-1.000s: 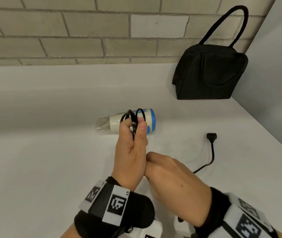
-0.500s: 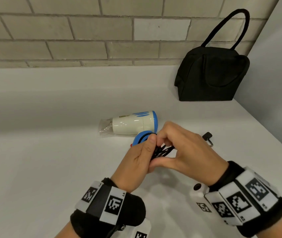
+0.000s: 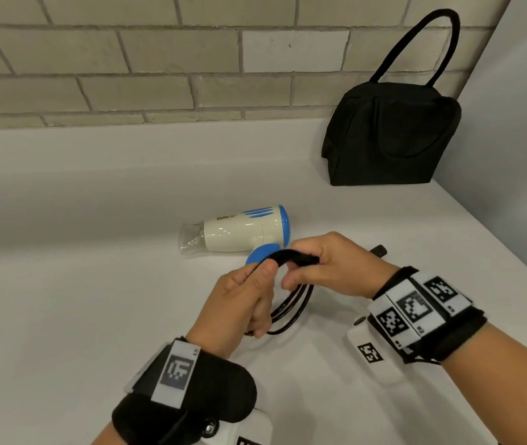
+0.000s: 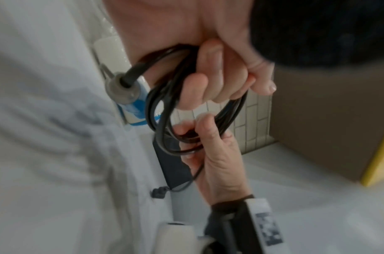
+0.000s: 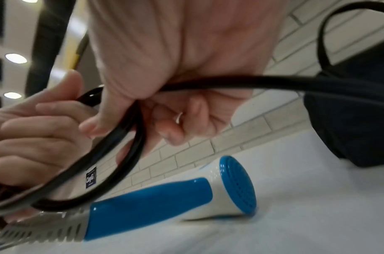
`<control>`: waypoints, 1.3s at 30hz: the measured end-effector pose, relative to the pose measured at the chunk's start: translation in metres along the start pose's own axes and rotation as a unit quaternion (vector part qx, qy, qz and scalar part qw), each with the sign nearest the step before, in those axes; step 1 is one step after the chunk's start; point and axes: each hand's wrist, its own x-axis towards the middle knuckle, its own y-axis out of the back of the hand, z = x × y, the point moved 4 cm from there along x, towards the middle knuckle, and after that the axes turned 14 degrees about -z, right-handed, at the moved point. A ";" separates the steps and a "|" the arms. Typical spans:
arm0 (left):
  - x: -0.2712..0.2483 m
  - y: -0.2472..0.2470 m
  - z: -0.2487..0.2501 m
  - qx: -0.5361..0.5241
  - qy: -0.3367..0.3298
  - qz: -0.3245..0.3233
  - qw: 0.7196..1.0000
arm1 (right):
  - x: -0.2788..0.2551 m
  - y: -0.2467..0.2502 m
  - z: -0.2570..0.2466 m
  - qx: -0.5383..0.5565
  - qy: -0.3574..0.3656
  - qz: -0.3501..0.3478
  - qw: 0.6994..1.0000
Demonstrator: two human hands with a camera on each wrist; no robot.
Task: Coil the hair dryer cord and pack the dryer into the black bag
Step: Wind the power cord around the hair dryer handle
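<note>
A white and blue hair dryer lies on its side on the white counter, nozzle to the left; its blue handle shows in the right wrist view. Several loops of its black cord hang between my hands just in front of it. My left hand grips the loops in its fist. My right hand pinches the top of the bundle with curled fingers. The plug peeks out behind my right hand. The black bag stands at the back right corner, its handle upright.
A brick wall runs along the back of the counter, and a grey wall closes the right side next to the bag. Both wrists wear black bands with printed markers.
My right hand came up from under the left and took hold of the cord bundle. The loops have lowered and spread between both hands, and the plug has been drawn in behind my right hand.
</note>
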 end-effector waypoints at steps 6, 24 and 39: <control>0.005 -0.002 -0.006 -0.224 0.029 0.055 0.973 | 0.012 -0.002 0.014 0.039 0.022 0.097 0.994; -0.009 0.033 -0.005 -0.309 -0.001 0.179 0.934 | -0.052 0.040 0.047 -0.081 -0.120 0.161 0.976; 0.003 0.006 0.030 -0.052 -0.121 0.177 0.975 | -0.032 -0.059 -0.047 -0.412 -0.170 0.005 0.895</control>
